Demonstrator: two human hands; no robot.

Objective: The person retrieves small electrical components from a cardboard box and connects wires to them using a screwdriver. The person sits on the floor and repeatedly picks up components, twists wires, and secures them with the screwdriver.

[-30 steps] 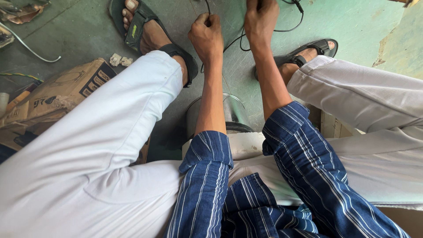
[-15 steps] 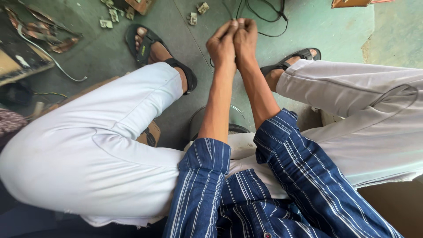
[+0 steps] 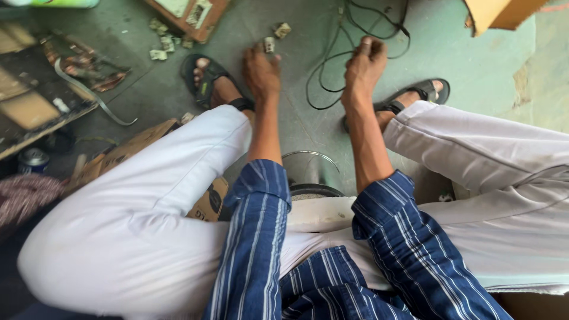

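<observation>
Reaching down between knees, both hands worked low over green floor (image 3: 474, 65). Left hand (image 3: 261, 72) curled, fingertips at small pale part (image 3: 269, 44); whether gripped, could not tell. Right hand (image 3: 364, 66) pinched shut on black cable (image 3: 332, 56), which looped across floor between 2 hands. More pale parts (image 3: 161, 47) scattered near left sandal (image 3: 204, 80). Cardboard box (image 3: 501, 13) sat top right, well apart.

The floor (image 3: 474, 65) is matt green concrete, scuffed and dusty. A thin black cable (image 3: 332, 56) looks like smooth rubbery plastic (slightly glossy), the box (image 3: 501, 12) is plain brown cardboard, and the trousers (image 3: 178, 195) are smooth white cloth.
</observation>
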